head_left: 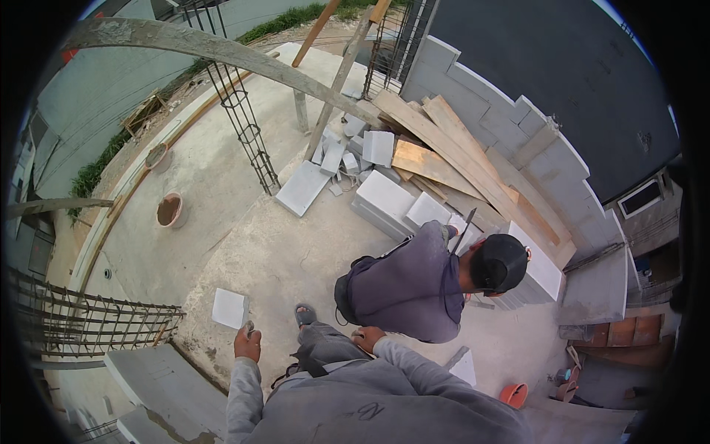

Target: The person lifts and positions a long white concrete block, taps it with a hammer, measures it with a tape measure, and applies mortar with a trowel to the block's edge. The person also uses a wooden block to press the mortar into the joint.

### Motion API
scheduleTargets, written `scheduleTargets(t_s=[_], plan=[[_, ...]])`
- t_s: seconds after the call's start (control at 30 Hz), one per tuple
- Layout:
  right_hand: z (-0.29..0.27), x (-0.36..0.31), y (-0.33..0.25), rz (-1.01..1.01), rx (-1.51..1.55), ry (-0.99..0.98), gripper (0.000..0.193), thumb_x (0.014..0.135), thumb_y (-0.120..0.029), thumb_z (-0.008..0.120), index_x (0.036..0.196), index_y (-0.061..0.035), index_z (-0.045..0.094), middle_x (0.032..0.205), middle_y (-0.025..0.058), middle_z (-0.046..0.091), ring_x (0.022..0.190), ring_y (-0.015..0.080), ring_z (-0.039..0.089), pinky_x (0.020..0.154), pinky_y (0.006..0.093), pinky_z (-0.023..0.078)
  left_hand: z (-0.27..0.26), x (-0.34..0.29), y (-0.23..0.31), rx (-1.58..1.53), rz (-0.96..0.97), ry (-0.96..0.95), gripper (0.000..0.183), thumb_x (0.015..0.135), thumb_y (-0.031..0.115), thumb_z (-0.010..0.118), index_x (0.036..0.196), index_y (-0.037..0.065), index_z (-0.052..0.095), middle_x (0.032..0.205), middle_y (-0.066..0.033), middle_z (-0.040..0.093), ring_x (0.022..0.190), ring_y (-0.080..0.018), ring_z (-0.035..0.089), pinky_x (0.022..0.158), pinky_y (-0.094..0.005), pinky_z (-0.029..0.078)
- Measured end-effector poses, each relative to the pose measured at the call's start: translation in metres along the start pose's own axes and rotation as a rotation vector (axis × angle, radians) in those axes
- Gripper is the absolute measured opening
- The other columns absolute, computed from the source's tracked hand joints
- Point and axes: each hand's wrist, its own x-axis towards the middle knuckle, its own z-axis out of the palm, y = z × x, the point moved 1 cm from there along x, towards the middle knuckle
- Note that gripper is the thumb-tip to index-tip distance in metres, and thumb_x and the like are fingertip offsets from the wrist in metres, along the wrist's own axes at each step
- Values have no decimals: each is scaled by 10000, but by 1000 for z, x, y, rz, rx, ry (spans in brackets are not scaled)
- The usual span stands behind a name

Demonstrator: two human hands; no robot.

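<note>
My left hand [248,345] is closed, its fingers curled round something small and greyish that I cannot make out. Just beyond it a squarish white lightweight block [231,308] lies on the concrete floor. My right hand [367,338] rests against my grey trousers [333,343], holding nothing that I can see; its fingers are partly in view and look loosely laid there. To my right another person [407,285] in a dark top and black cap bends over a stack of white blocks [381,203]. A long dark blade, perhaps a saw [464,229], stands up beside that person's arm.
Broken blocks [333,157] and wooden planks [451,163] lie ahead. A rebar column [244,126] and a slanting timber [222,48] stand before me. Rebar cage [103,318] lies left. Buckets [170,211] stand far left; an orange bucket [513,395] is right. A block wall [510,118] curves round the right.
</note>
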Motion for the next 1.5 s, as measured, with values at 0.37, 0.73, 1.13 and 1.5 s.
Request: scheduleTargets(t_s=[0.37, 0.73, 1.13, 1.5], plan=[[-87, 156, -81, 146, 144, 294, 359, 879, -339, 618, 1101, -66, 689, 1073, 194, 693, 1026, 365, 653, 903, 412, 504, -91, 193, -14, -217, -275, 29, 438, 820, 4, 498, 1236, -116, 563, 723, -165, 673, 542, -194, 629, 569, -299, 535], [-119, 217, -81, 447, 494, 781, 329, 865, -274, 631, 1055, -13, 691, 944, 175, 714, 888, 279, 693, 819, 345, 520, 23, 414, 252, 319, 263, -556, 452, 825, 38, 544, 1272, 33, 605, 844, -154, 729, 805, -235, 708, 812, -342, 539], [-312, 326, 65, 598, 518, 724, 433, 828, -359, 640, 1094, -18, 672, 1023, 232, 693, 1005, 378, 660, 889, 404, 505, 298, 490, 407, 524, 489, -804, 422, 829, 177, 640, 1217, 13, 609, 1102, -212, 620, 999, -372, 619, 883, -413, 501], [-414, 527, 224, 550, 543, 848, 464, 887, -314, 655, 1215, 9, 597, 1110, 233, 650, 1050, 387, 617, 932, 450, 484, 626, 669, 499, 513, 668, -795, 423, 856, 194, 622, 1216, -27, 599, 1171, -249, 606, 1084, -388, 599, 928, -411, 477]])
